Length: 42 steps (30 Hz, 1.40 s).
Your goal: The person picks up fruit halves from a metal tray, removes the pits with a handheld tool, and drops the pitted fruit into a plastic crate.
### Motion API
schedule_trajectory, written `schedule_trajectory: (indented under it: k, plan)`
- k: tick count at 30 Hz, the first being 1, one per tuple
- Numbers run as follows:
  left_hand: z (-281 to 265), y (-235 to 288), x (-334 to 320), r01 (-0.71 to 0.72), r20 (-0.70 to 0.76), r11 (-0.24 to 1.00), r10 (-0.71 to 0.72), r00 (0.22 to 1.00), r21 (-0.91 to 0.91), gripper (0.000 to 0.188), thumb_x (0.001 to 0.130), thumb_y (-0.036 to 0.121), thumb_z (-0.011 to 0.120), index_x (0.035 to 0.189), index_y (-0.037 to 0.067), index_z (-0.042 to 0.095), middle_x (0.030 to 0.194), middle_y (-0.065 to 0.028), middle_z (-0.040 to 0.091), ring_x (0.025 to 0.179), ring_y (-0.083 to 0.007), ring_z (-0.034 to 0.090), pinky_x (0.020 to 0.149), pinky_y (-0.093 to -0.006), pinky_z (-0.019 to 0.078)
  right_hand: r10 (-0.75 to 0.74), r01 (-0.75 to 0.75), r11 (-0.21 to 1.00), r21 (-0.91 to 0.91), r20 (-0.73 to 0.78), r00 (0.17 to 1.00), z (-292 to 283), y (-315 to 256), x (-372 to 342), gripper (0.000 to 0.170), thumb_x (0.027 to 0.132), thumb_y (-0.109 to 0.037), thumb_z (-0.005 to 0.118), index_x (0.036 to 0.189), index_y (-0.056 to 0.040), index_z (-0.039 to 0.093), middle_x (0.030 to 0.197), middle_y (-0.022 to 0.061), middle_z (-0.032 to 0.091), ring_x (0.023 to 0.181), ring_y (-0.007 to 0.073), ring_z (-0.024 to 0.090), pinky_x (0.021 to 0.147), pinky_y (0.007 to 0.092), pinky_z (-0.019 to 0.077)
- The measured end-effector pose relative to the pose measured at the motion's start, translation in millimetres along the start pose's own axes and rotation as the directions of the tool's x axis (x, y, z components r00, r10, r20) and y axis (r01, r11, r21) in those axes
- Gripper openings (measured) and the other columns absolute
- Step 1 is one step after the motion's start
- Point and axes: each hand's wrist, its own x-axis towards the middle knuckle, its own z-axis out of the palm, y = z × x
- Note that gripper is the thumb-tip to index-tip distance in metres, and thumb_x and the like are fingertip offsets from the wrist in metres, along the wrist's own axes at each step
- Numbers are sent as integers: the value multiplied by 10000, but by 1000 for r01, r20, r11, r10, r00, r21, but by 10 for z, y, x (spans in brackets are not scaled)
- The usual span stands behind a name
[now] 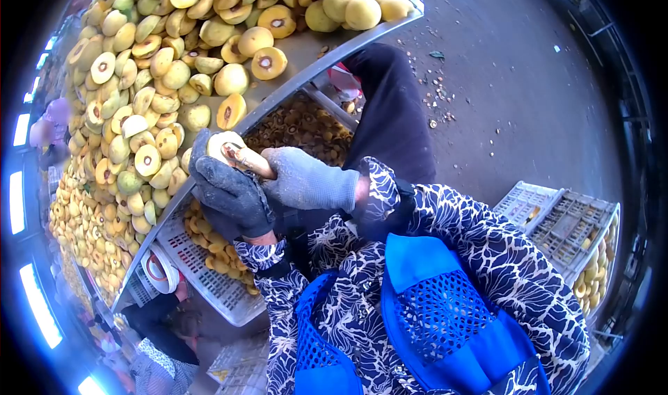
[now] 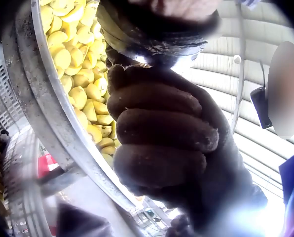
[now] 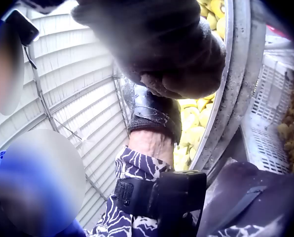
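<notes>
In the head view my left hand [image 1: 233,193], in a dark, dirty glove, cups a halved yellow peach [image 1: 224,144] with its cut face up. My right hand [image 1: 313,179], in a grey knit glove, grips a short tan wooden-looking tool [image 1: 254,162]. The tool's far end lies over the middle of the cut face, where a brown pit area shows. Both hands are close together just off the metal table's edge [image 1: 316,75]. The left wrist view shows curled gloved fingers [image 2: 162,133] from below; the peach half is hidden there.
Many peach halves [image 1: 167,103] are heaped on the table. Below its edge, one white crate [image 1: 229,304] holds yellow pieces and another container holds brown scraps [image 1: 306,127]. Stacked crates [image 1: 567,228] stand at the right. Another person [image 1: 160,367] sits at lower left.
</notes>
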Motion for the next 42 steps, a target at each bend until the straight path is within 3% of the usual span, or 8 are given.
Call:
schedule_trajectory:
  k: [7, 12, 18, 20, 24, 30, 35, 42]
  plan:
    - [9, -76, 22, -90, 52, 990, 85, 995, 107, 347, 1029, 208, 419, 1218, -57, 542, 1191, -220, 587, 1076, -345, 587, 933, -427, 471, 148, -155, 986, 55, 111, 983, -77, -87, -11, 256, 832, -222, 646, 889, 27, 650, 835, 263, 652, 848, 423, 652, 727, 451, 512]
    - [9, -56, 17, 88, 88, 991, -97, 991, 100, 291, 1006, 188, 482, 1196, -23, 547, 1124, -165, 616, 1007, -286, 610, 865, -385, 500, -27, 31, 979, -204, 23, 999, -107, 29, 27, 257, 850, -251, 658, 898, 0, 633, 829, 246, 659, 833, 424, 651, 718, 456, 511]
    - [-83, -123, -29, -165, 152, 958, 132, 980, 234, 272, 1022, 216, 446, 1142, 5, 571, 1095, -185, 659, 980, -353, 643, 815, -412, 512, 47, 9, 979, -204, 269, 962, -343, 44, 36, 226, 802, -137, 663, 974, -21, 573, 817, 193, 653, 795, 359, 665, 699, 419, 513]
    - [-129, -56, -49, -52, 154, 950, 4, 988, 308, 329, 1037, 245, 401, 1146, -10, 579, 1099, -187, 659, 991, -345, 644, 835, -409, 510, 17, 44, 972, -232, 254, 967, -329, 97, 19, 234, 805, -140, 662, 986, -25, 571, 806, 196, 653, 783, 363, 666, 687, 420, 515]
    - [-24, -30, 2, 21, 93, 996, -13, 996, -91, 467, 1048, 331, 343, 1197, -48, 572, 1103, -166, 637, 980, -275, 620, 869, -386, 515, 30, 38, 932, -360, 181, 983, -286, 35, -2, 256, 823, -187, 678, 994, -37, 561, 822, 209, 658, 818, 398, 657, 697, 456, 508]
    - [-80, -6, 43, -74, 152, 997, 78, 985, -32, 535, 1060, 365, 277, 1181, -54, 587, 1100, -178, 637, 985, -292, 627, 856, -395, 522, 58, 12, 919, -394, 166, 984, -272, 40, -18, 250, 834, -201, 674, 982, -31, 566, 833, 213, 660, 837, 404, 655, 722, 467, 506]
    - [-4, 55, 83, -87, 3, 996, 87, 996, 37, 553, 1061, 367, 265, 1164, -55, 607, 1115, -189, 649, 1011, -312, 631, 877, -407, 517, -61, 60, 998, 8, 124, 990, -174, -53, 2, 243, 860, -217, 618, 980, -10, 663, 852, 231, 677, 847, 387, 670, 750, 428, 519]
    - [29, 30, 104, -147, -11, 984, 149, 989, 100, 515, 1056, 331, 283, 1200, -62, 583, 1184, -224, 623, 1087, -348, 609, 916, -421, 496, -13, 7, 999, 42, 157, 988, -169, -148, 31, 240, 842, -204, 617, 969, -8, 670, 873, 236, 680, 857, 393, 665, 748, 429, 521]
